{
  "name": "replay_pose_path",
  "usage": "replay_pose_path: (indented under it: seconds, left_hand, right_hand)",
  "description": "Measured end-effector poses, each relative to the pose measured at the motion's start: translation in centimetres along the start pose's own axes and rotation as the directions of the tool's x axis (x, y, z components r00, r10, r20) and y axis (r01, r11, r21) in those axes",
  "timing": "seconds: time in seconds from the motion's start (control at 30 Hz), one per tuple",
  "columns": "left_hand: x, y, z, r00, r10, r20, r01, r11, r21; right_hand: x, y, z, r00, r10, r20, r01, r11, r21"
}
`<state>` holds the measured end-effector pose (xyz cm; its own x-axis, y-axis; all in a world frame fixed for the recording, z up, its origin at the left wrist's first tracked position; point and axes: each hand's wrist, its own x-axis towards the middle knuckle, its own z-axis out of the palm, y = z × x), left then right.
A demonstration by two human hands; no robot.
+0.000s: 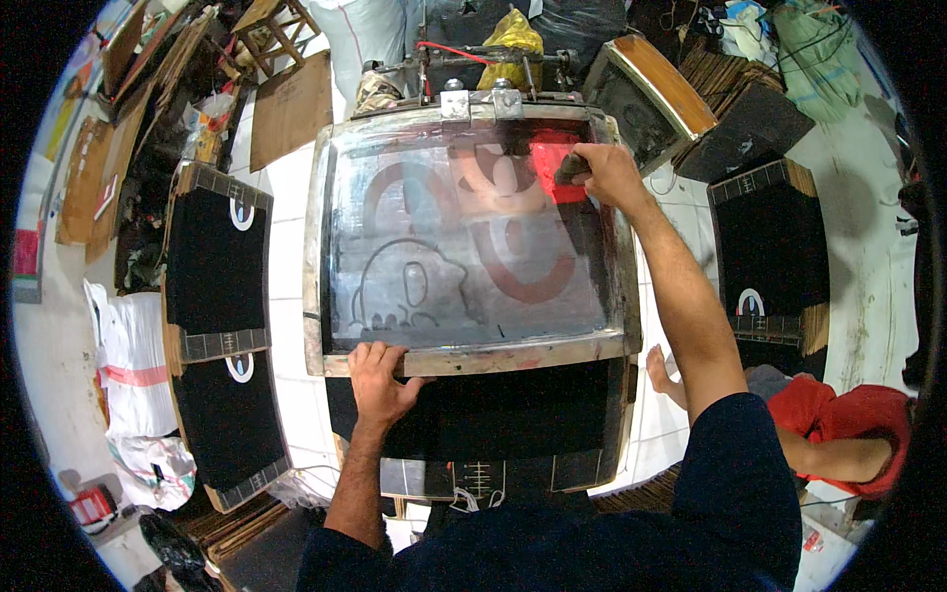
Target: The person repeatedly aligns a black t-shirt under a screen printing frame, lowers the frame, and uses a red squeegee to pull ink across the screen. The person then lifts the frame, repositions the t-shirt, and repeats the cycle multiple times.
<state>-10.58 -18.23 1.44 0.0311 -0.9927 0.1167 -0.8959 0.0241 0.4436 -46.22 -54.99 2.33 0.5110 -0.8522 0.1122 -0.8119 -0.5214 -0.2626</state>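
Observation:
A screen printing frame (478,357) lies in front of me, its pale mesh showing large curved shapes and a line-drawn figure. My left hand (380,380) grips the frame's near edge, left of its middle, fingers over the top and thumb stretched sideways. At the far right of the mesh, my right hand (607,176) is closed around a small dark squeegee (569,168), partly hidden by the fingers. Bright red ink (552,156) spreads on the mesh around the squeegee. Below the frame's near edge, black fabric (493,414) shows on the board.
Metal hinge clamps (456,105) hold the frame's far side. Boards with black fabric stand at left (217,266) and right (774,247). Another screen frame (641,104) leans at the back right. A person in red clothing (858,434) sits at the lower right.

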Motion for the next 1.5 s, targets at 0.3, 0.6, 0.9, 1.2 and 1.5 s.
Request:
replay_pose_path:
  seconds: [0.3,0.6,0.9,1.2,1.5]
  left_hand:
    - [0.3,0.7,-0.1,1.0,-0.027,-0.003,0.027,1.0,0.014]
    - [0.1,0.8,-0.4,0.999,-0.044,0.008,0.044,0.999,0.0]
    - [4.5,6.0,-13.3,0.992,0.121,0.023,-0.122,0.988,0.092]
    - [4.5,-2.6,-16.3,0.677,0.01,-0.736,-0.039,0.999,-0.022]
    - [-33.9,-23.6,16.5,0.52,-0.697,0.494,0.794,0.18,-0.581]
  right_hand:
    - [11.0,3.9,0.1,0.979,-0.078,0.187,0.071,0.997,0.044]
    - [-0.6,-2.7,3.0,0.851,0.002,-0.525,0.015,0.999,0.029]
    - [-19.9,-21.0,-6.1,0.781,0.044,-0.623,-0.031,0.999,0.033]
    - [-6.2,-21.6,-23.6,0.696,0.019,-0.717,-0.075,0.996,-0.047]
    - [0.2,-18.9,-29.2,0.806,0.273,-0.526,-0.329,0.944,-0.015]
